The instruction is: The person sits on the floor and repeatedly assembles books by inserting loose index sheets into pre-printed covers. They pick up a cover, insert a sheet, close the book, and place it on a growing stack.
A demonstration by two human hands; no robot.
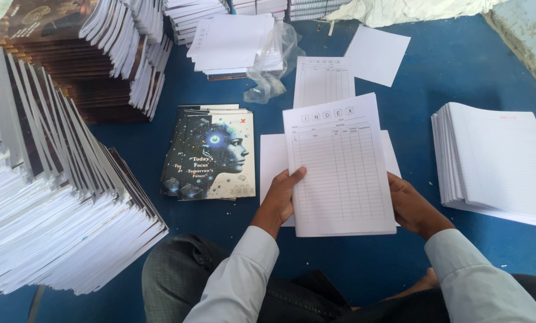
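From my remote seat I see 2 hands gripping a printed index sheet point(339, 164) over the blue floor point(459, 66): the left hand point(281, 194) pinches its left edge, the right hand point(412, 206) its right edge, with blank white sheets point(272, 157) lying beneath it. I count 1 small stack of dark illustrated notebook covers point(211, 152) just left of it, ruled page bundles point(498, 161) to the right, and a crumpled clear plastic bag point(274, 63) beyond. Tall slanting piles of bound notebooks point(58, 203) fill the left side.
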